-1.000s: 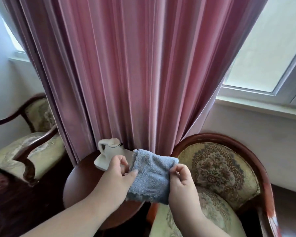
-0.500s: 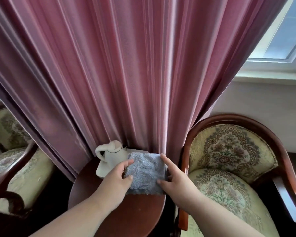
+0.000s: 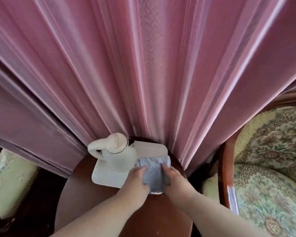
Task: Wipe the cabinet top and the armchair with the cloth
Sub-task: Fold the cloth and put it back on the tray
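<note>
A folded blue-grey cloth point(image 3: 152, 173) lies between my two hands, low over the round dark-red wooden cabinet top point(image 3: 161, 218). My left hand point(image 3: 135, 182) grips its left edge and my right hand point(image 3: 175, 182) grips its right edge. The cloth's far end overlaps the white tray. Whether the cloth touches the wood is unclear. The armchair point(image 3: 266, 168), with a floral cream cushion and a curved red-brown wooden frame, stands at the right, beside the cabinet.
A white kettle point(image 3: 114, 151) stands on a white tray point(image 3: 106, 175) at the back of the cabinet top, just left of the cloth. A pink curtain point(image 3: 143, 74) hangs right behind. A second cushioned chair point(image 3: 9, 182) is at the left.
I have leaned in closer over the cabinet. Both hands brought the cloth down from chest height to the cabinet top beside the kettle, and the window has left the view.
</note>
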